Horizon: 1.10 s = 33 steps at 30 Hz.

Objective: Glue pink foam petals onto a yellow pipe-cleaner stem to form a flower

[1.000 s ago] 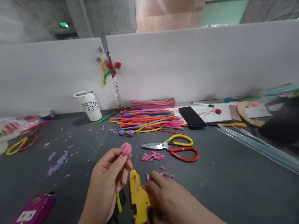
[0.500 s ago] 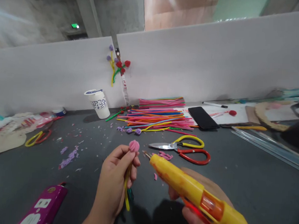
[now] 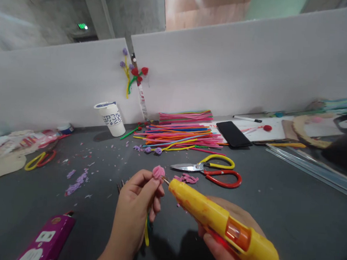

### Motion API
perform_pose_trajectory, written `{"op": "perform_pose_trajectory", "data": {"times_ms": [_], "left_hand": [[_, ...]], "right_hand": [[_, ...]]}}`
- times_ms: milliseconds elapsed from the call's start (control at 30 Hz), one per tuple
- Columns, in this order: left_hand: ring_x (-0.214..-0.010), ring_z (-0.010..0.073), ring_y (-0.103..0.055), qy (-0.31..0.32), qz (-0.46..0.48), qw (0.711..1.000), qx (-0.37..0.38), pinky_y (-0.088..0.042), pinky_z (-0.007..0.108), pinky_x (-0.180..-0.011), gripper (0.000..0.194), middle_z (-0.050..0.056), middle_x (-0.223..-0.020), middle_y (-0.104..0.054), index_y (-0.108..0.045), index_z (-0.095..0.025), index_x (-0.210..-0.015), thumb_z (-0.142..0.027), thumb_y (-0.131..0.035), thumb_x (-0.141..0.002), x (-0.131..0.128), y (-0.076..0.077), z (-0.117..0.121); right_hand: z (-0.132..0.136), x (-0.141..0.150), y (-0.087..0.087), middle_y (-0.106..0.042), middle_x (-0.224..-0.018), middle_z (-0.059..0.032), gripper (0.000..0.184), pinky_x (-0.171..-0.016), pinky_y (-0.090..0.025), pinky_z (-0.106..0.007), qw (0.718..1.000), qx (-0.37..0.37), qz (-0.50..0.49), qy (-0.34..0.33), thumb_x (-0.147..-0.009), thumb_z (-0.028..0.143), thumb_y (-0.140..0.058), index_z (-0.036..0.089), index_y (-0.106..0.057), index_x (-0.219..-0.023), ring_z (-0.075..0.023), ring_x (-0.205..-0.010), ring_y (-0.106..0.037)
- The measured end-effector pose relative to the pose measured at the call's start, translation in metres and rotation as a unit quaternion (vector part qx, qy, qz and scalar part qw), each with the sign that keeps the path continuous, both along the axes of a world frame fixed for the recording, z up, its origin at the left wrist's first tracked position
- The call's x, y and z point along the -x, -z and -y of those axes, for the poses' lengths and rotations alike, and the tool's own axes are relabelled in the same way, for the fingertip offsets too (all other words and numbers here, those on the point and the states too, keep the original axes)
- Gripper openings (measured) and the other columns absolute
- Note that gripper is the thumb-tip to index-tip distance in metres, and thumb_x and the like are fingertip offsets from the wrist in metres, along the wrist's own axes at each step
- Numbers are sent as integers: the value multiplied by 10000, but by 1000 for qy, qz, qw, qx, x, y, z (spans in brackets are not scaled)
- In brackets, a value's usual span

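Between thumb and fingers, my left hand [image 3: 137,210] pinches a pink fuzzy flower head [image 3: 158,172]; a yellow stem [image 3: 146,234] hangs below the fingers. My right hand [image 3: 231,243] is wrapped round a yellow hot glue gun [image 3: 204,206], a red light glowing near its grip. The gun's metal nozzle points left and meets, or nearly meets, the lower right side of the flower head. Just behind the nozzle lie short pink pieces [image 3: 188,178] and open scissors [image 3: 203,169] with one yellow and one red handle.
Behind lie a pile of coloured pipe cleaners [image 3: 182,134], a black phone [image 3: 233,134] and a white cup [image 3: 111,119]. At left are purple scraps [image 3: 77,183], a second pair of scissors [image 3: 39,160] and a magenta power strip [image 3: 47,238]. A white partition [image 3: 239,67] borders the table.
The glue gun's nozzle has come up to the flower head, closing the small gap between them. My left hand has turned the flower slightly. The whole view has shifted a little.
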State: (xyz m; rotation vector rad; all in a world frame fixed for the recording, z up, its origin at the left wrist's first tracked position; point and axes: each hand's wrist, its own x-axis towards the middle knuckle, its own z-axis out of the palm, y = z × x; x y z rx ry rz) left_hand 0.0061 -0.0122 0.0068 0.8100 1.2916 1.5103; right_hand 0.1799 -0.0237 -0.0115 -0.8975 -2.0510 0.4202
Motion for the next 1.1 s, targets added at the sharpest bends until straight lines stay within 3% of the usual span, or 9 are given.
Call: {"op": "perform_pose_trajectory", "data": {"times_ms": [467, 833, 1000, 1100], "left_hand": [[-332, 41, -434, 12, 13, 1000, -4, -291, 92, -273, 167, -51, -487, -578, -589, -175, -628, -271, -712, -689, 1, 3, 0], [-334, 38, -438, 14, 10, 1000, -7, -290, 92, -272, 176, -51, -504, -581, -601, -173, -637, -289, -720, -695, 0, 5, 0], [-351, 36, -441, -2, -37, 999, -30, -309, 94, -286, 176, -52, -524, -576, -618, -170, -656, -305, -703, -728, 5, 6, -2], [-375, 37, -445, -47, -70, 995, -58, -321, 94, -301, 141, -50, -554, -592, -635, -173, -689, -290, -687, -749, 14, 3, -5]], "right_hand": [[0, 1, 10, -571, -682, -58, 171, -609, -512, -388, 999, 43, 13, 8, -856, 238, -466, 270, -612, -774, -244, -634, -572], [-5, 1, 10, -565, -648, -24, 146, -578, -495, -341, 1000, -19, 22, -4, -869, 200, -451, 268, -522, -761, -214, -599, -567], [-11, -1, 9, -501, -579, -7, 193, -488, -404, -300, 996, 20, 70, -48, -823, 222, -459, 236, -402, -639, -164, -507, -492], [-15, 3, 5, -464, -568, 9, 224, -466, -346, -270, 996, 35, 70, -37, -808, 227, -456, 228, -362, -605, -132, -484, -432]]}}
